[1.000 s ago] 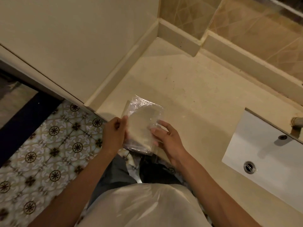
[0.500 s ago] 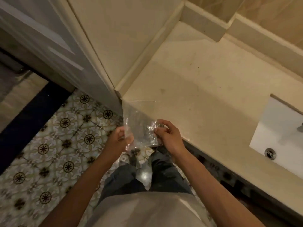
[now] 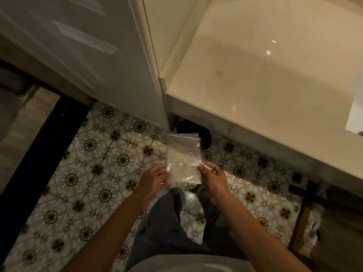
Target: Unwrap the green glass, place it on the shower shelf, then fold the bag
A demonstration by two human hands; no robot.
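Observation:
A clear plastic bag (image 3: 183, 156) hangs flat and upright in front of me, above the patterned floor. My left hand (image 3: 155, 176) pinches its lower left edge. My right hand (image 3: 211, 174) pinches its lower right edge. The bag looks empty. No green glass and no shower shelf are in view.
A cream counter (image 3: 265, 75) fills the upper right, with a white sink corner (image 3: 355, 114) at the right edge. A dark round bin (image 3: 204, 135) stands under the counter edge, just behind the bag. A pale door (image 3: 88, 52) is at upper left. Patterned tiles (image 3: 94, 173) cover the floor.
I have stepped back from the counter, so the bag is now over the floor instead of the counter edge. The bag has been spread out flat between both hands.

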